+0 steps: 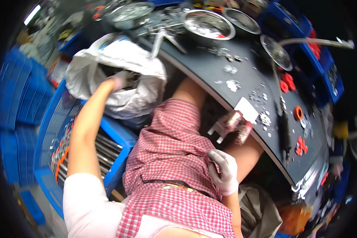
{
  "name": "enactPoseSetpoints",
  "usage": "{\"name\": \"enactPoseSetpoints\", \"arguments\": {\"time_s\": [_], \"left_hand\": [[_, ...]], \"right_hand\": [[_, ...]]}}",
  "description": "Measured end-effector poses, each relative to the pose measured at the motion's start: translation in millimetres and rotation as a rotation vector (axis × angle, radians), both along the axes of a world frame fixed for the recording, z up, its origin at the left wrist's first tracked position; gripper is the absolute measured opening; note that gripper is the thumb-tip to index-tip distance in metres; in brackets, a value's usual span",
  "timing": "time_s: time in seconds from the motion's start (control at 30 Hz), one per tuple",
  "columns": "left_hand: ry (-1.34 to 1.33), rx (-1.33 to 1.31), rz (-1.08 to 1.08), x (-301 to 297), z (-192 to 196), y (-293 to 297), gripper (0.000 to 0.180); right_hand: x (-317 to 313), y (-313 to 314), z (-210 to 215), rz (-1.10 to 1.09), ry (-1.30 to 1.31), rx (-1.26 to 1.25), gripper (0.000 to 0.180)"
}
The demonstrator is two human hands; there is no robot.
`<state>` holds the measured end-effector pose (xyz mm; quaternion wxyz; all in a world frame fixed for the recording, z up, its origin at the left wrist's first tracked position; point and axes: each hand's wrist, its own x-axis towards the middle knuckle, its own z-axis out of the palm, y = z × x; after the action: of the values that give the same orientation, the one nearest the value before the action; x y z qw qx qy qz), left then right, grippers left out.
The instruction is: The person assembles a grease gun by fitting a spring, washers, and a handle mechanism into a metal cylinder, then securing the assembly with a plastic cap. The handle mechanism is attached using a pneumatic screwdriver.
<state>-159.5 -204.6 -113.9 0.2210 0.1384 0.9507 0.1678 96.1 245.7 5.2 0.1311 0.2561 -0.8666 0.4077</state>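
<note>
1. Blue crate (124, 139) — metal rods (107, 152) lie inside.
2. White sack (127, 101) stands open beside it, near the black table (198, 65).
3. Left hand (125, 80) reaches into the sack's mouth — blurred; its grip I cannot tell.
4. Right hand (225, 172), gloved, fingers half curled, visibly holding nothing above the lap.
5. Red pieces (301, 147) lie on the table.

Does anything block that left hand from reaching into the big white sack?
Nothing visible does. The left hand is inside the open mouth of the white sack, which folds around the opening, not across it. What lies deeper is too hidden to tell.
</note>
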Motion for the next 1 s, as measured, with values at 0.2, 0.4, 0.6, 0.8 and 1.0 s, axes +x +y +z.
{"name": "enactPoseSetpoints", "arguments": {"time_s": [0.2, 0.4, 0.6, 0.8, 1.0], "left_hand": [[0.821, 0.549, 0.393, 93.1, 110.3, 8.6, 0.017], [0.541, 1.077, 0.407, 174.3, 152.0, 135.9, 0.022], [-0.333, 2.065, 0.533, 206.1, 108.6, 246.4, 0.056], [-0.463, 1.622, 0.247, 213.0, 125.7, 281.6, 0.068], [-0.525, 1.94, 0.308, 196.6, 114.7, 242.5, 0.056]], "right_hand": [[42.7, 32.8, 5.4, -0.421, -0.276, -0.306, 0.025], [-21.7, -32.8, 30.4, -0.122, 0.043, 0.107, 0.071], [-28.0, -61.9, 15.0, -0.08, -0.219, -0.323, 0.027], [-26.7, -20.6, 27.6, -0.147, -0.568, -0.484, 0.036], [-95.3, 2.2, 56.8, 0.295, -0.848, -0.079, 0.041]]}}
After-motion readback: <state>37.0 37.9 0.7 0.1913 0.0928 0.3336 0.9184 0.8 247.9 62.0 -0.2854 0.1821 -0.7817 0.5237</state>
